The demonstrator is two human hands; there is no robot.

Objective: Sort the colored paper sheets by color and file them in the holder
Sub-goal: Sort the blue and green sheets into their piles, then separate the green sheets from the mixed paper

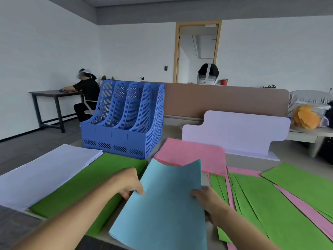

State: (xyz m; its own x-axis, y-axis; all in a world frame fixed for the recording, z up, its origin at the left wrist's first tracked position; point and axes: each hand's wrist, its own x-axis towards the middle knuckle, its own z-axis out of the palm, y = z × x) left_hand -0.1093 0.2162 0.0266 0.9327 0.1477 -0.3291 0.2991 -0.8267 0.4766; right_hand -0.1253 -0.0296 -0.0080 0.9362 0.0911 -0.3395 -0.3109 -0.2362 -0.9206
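I hold a light blue stack of sheets (pixel 165 204) lifted off the table, its far edge curling up. My left hand (pixel 128 184) pinches its left edge and my right hand (pixel 207 199) grips its right edge. A blue four-slot file holder (pixel 124 138) stands behind, and its slots look empty. A white stack (pixel 46 170) and a green stack (pixel 86 183) lie at left. A pink stack (pixel 191 152) lies behind the blue sheets. Mixed green sheets (pixel 273 204) and pink sheets (pixel 304 210) are fanned out at right.
A white shaped board (pixel 234 132) stands at back right before a brown partition (pixel 225 100). A bag with orange pieces (pixel 308 116) sits far right. Two people sit in the background, one at a dark desk (pixel 52 94) on the left.
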